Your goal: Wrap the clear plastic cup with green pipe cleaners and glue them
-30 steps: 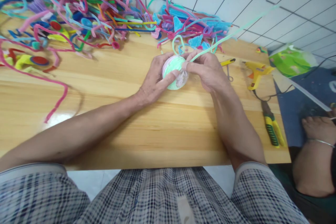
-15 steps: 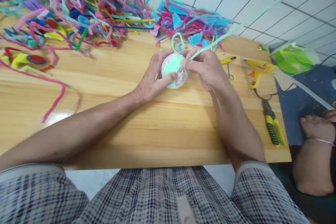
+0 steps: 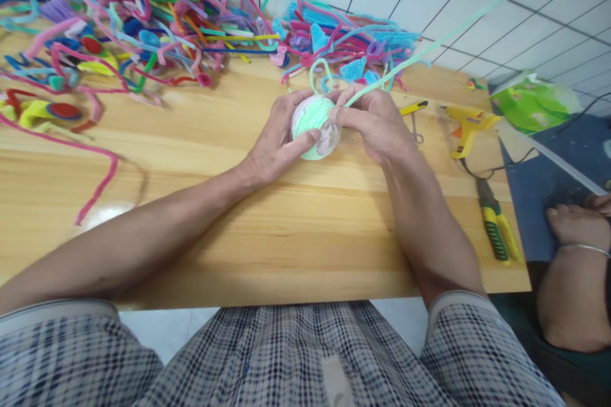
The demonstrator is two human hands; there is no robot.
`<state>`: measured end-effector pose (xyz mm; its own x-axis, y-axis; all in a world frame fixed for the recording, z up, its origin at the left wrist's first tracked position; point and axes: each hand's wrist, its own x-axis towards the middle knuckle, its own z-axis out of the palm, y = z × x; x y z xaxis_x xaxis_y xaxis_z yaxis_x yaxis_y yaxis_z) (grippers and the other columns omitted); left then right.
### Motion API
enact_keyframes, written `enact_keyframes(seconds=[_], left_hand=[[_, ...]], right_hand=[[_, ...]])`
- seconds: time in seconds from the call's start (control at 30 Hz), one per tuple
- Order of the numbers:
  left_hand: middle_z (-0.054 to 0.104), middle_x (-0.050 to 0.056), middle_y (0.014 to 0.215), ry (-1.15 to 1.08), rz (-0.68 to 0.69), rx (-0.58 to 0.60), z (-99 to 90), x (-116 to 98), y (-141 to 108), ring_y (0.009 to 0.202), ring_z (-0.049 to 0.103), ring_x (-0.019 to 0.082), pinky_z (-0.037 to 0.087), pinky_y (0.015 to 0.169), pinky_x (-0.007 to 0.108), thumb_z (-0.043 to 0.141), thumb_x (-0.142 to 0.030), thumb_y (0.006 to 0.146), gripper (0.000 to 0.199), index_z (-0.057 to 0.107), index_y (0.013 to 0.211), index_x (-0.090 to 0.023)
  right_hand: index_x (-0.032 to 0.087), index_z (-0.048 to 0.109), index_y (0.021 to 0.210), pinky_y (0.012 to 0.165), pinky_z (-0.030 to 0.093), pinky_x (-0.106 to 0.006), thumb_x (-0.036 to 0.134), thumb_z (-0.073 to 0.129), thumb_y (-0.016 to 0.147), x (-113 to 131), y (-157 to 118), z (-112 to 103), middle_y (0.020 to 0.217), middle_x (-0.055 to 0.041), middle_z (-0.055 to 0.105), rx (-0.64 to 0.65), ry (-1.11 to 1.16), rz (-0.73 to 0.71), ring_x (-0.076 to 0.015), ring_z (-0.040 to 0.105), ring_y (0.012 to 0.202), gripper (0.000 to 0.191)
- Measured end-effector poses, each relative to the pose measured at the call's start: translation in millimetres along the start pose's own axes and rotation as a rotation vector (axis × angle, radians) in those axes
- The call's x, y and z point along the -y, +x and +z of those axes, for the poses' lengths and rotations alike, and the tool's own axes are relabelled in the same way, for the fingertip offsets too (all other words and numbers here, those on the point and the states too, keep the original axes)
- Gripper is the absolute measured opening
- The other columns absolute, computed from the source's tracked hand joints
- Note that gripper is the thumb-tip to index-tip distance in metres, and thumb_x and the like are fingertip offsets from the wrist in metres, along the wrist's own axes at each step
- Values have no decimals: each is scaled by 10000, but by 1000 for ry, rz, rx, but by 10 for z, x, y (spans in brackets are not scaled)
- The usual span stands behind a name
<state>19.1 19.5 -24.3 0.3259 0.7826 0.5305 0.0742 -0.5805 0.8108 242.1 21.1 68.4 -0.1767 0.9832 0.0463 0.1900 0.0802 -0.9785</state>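
Note:
Between my hands is a round ball (image 3: 309, 119) partly covered in mint-green pipe cleaner, with a clear or whitish patch bare on its right side. My left hand (image 3: 281, 133) wraps around its left side, the thumb pressed across the front. With thumb and fingers pinched, my right hand (image 3: 367, 117) grips a long mint-green pipe cleaner (image 3: 405, 65) close to the ball. That strand's free end slants up to the right, past the wall tiles. Behind the ball stands a loop of light green pipe cleaner (image 3: 312, 70). My right fingertips are partly hidden.
Tangled coloured pipe cleaners (image 3: 157, 32) cover the back left of the wooden table (image 3: 229, 254). On the right lie a yellow glue gun (image 3: 470, 127), yellow-green pliers (image 3: 496, 226), a yellow cutter (image 3: 414, 108) and scissors (image 3: 417, 130). Another person's arm (image 3: 577, 280) is at far right.
Both hands keep nearly the same hold on the ball and the pipe cleaner. The whole view has shifted very slightly. The other person's arm at right has moved a little.

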Motion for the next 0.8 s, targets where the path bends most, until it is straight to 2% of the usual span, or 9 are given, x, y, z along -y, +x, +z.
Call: enact_keyframes(seconds=[0.07,0.2,0.4,0.53,0.8], left_hand=[[653,125,1611,2,1,-5,6,11,0,1557,587,403,465,1367,639,709,-768,1039,722,537,1600,-348],[652,126,1617,-4,3,-12,13,29,3,1546,596,401,475,1360,634,716,-769,1035,730,543,1601,-341],[637,129,1623,-23,-21,-18,18,57,-7,1569,577,413,446,1380,626,780,-821,964,841,544,1604,-328],[590,142,1664,-26,-22,-34,30,84,-26,1606,537,420,408,1412,639,803,-835,938,903,508,1627,-330],[593,131,1649,-10,-8,27,-14,15,-7,1601,542,418,412,1403,648,746,-792,1008,812,500,1637,-341]], right_hand=[[261,651,782,1097,609,-465,237,856,826,8,0,-2,986,20,735,16,-15,-13,-239,715,1127,212],[265,623,772,1104,611,-476,277,908,816,-1,13,5,969,17,725,2,-21,-10,-252,717,1119,288],[270,607,802,1015,620,-420,368,894,833,-18,29,13,943,14,712,19,-96,-16,-240,708,1084,305],[265,593,793,964,596,-380,332,864,836,0,27,24,928,12,687,17,-102,-19,-215,696,1039,283],[283,582,762,915,589,-401,346,872,844,16,29,19,914,0,699,26,-101,-22,-230,691,969,308]])
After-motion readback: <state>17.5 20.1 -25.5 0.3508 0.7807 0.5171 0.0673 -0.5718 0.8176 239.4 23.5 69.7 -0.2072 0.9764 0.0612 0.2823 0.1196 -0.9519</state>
